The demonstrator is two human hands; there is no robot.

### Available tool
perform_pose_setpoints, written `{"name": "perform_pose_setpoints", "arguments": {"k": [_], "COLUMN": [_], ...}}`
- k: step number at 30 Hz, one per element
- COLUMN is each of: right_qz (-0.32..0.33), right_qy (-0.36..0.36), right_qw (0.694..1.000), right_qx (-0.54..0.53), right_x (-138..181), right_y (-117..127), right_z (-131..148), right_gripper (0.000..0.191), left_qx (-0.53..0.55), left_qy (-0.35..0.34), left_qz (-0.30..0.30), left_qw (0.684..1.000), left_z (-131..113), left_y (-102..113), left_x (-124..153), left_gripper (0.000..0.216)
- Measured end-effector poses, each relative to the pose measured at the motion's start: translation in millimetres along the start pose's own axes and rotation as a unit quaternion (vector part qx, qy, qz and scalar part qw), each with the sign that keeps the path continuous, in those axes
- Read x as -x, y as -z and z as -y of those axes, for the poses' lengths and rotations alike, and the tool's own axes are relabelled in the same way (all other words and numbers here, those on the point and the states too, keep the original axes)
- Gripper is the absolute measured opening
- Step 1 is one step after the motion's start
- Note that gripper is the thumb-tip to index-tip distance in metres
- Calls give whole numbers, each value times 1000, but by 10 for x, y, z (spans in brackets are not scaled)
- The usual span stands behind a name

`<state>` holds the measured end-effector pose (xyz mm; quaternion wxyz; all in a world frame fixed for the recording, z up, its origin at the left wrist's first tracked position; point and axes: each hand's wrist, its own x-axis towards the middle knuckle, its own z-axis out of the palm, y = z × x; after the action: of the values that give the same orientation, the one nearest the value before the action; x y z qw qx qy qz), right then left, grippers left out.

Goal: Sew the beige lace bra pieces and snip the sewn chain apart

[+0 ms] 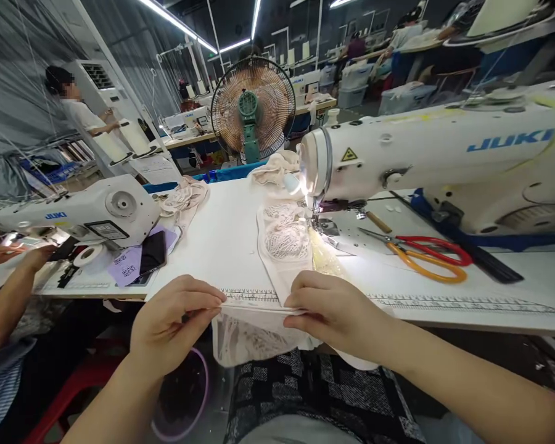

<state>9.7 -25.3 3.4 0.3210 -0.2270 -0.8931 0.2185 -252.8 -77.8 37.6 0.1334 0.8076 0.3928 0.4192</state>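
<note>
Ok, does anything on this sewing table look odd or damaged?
Nothing stands out. The pale lace fabric runs from the white sewing machine to the left hand and right hand pinching its edge; orange-and-red scissors lie clear.

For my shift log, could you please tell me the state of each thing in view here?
lace piece: pulled taut, hanging below the table edge.
left hand: pinching its top edge.
right hand: pinching the same edge.
machine lamp: lit.
scissors: closed, lying flat.
phone: screen dark.
fan: cannot tell if spinning.
</note>
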Motion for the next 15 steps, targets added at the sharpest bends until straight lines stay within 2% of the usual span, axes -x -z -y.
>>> {"name": "perform_pose_setpoints", "arguments": {"k": [4,8,12,15], "right_qz": [31,-25,-104,-121], "right_qy": [-21,-33,-16,40], "right_qw": [997,996,994,988], "right_qx": [-70,-84,-20,93], "right_x": [-7,29,133,205], "right_y": [62,54,-30,-89], "right_z": [91,116,82,60], "right_gripper": [9,18,17,19], "left_qx": [-15,-28,-39,-35], "left_qy": [-31,-25,-43,-43], "left_qz": [-8,-17,-2,33], "left_qw": [999,999,998,998], "left_z": [-81,-124,-96,-92], "left_y": [41,16,-26,-48], "left_x": [-76,-68,64,155], "left_gripper": [26,24,30,37]}}
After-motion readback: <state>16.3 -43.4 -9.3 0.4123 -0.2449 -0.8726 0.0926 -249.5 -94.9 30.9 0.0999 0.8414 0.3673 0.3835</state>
